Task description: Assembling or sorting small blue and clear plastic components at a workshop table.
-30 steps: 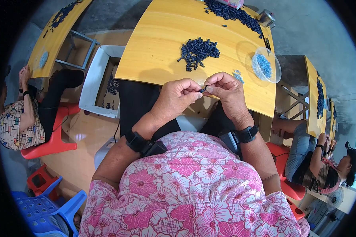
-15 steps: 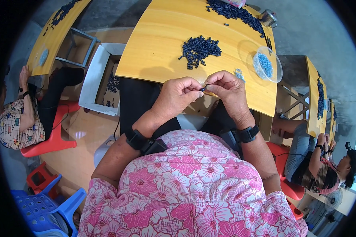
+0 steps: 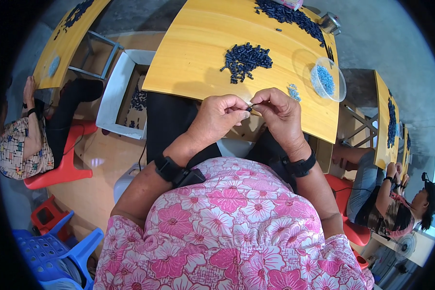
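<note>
Just off the near edge of the yellow table [image 3: 198, 48], my two hands meet fingertip to fingertip. Between thumb and forefinger, my left hand [image 3: 213, 118] pinches a small black piece [image 3: 250, 108]. My right hand [image 3: 282, 116] is closed in a pinch on the same piece from the other side; fingertips cover most of it. Beyond the hands lies a pile of short black cylindrical pieces [image 3: 246, 62]. Right of that is a small heap of light blue pieces [image 3: 294, 92], beside a clear plastic tub [image 3: 341, 87] holding many more of them.
A larger spread of black pieces [image 3: 295, 18] and a metal cup [image 3: 329, 23] are at the table's far right. A white box [image 3: 112, 101] with black pieces stands at left. People sit at other tables on both sides. A blue plastic chair [image 3: 48, 253] is at lower left.
Both hands stay together at the table edge, with only a slight shift of the fingers around the black piece. The whole view has moved slightly.
</note>
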The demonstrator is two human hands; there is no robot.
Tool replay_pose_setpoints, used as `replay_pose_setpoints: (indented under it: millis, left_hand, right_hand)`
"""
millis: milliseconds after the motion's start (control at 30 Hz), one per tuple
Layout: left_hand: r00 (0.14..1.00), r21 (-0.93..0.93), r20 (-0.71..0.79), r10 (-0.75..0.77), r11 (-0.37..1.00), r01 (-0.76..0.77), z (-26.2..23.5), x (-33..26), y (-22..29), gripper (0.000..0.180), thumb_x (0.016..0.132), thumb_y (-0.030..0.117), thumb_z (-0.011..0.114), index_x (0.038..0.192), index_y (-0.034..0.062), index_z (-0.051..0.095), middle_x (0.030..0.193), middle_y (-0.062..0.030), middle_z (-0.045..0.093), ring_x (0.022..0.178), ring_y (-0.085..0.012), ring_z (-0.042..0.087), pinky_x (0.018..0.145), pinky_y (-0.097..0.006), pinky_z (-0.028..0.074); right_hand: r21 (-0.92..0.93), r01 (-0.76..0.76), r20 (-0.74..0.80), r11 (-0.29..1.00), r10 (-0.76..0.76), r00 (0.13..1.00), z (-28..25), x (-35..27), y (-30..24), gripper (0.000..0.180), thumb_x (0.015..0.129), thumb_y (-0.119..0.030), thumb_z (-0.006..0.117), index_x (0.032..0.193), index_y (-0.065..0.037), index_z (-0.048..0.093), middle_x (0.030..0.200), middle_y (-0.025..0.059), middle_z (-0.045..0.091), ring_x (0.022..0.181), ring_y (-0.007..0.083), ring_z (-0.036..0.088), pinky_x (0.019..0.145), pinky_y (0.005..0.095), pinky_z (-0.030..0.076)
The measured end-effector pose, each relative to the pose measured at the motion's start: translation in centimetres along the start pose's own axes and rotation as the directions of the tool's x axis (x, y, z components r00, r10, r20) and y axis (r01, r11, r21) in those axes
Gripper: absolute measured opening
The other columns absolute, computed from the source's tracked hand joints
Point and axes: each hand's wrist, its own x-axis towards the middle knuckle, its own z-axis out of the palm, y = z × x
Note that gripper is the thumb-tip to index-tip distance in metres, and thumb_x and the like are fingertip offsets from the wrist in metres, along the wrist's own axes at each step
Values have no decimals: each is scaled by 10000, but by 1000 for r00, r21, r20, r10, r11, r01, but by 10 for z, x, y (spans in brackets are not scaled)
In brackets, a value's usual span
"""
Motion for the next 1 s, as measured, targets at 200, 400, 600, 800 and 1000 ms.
replay_pose_setpoints:
  millis: [200,400,600,800,1000]
  left_hand:
    - [1000,-38,23,-7,999,8,-3,-2,0,143,896,70,660,993,-34,678,837,-12,664,753,-60,615,691,-216,520]
    - [999,-66,49,-11,998,14,-4,-2,2,139,901,80,658,981,-32,670,828,-15,657,737,-65,614,686,-216,509]
    - [1000,-115,4,24,993,-23,-5,1,-1,119,904,68,657,965,-33,677,833,-44,676,703,-78,629,626,-218,520]
    - [999,-219,-36,-11,976,3,-4,1,-15,124,907,68,656,976,-34,677,830,-42,678,699,-81,628,625,-217,517]
    - [998,-254,-55,-31,967,16,-10,4,-13,150,933,80,637,1029,-33,660,906,-39,672,762,-83,621,706,-226,525]
  right_hand:
    - [-15,11,66,1000,-10,998,-4,2,-5,169,771,58,702,892,-59,683,838,63,668,777,177,654,727,279,520]
    - [-9,43,87,999,-42,995,-2,3,-7,174,765,63,700,880,-67,697,834,56,679,787,175,659,734,273,522]
    - [-49,195,16,980,-194,981,5,2,-4,207,759,72,686,908,-71,711,855,64,697,784,197,669,726,288,531]
    - [-156,234,-35,960,-242,970,17,-6,-1,287,773,77,666,985,-105,729,886,95,704,820,229,689,721,293,542]
    - [348,-114,-77,931,149,986,20,-4,4,257,882,33,616,1130,-13,664,961,85,725,900,180,693,793,289,547]
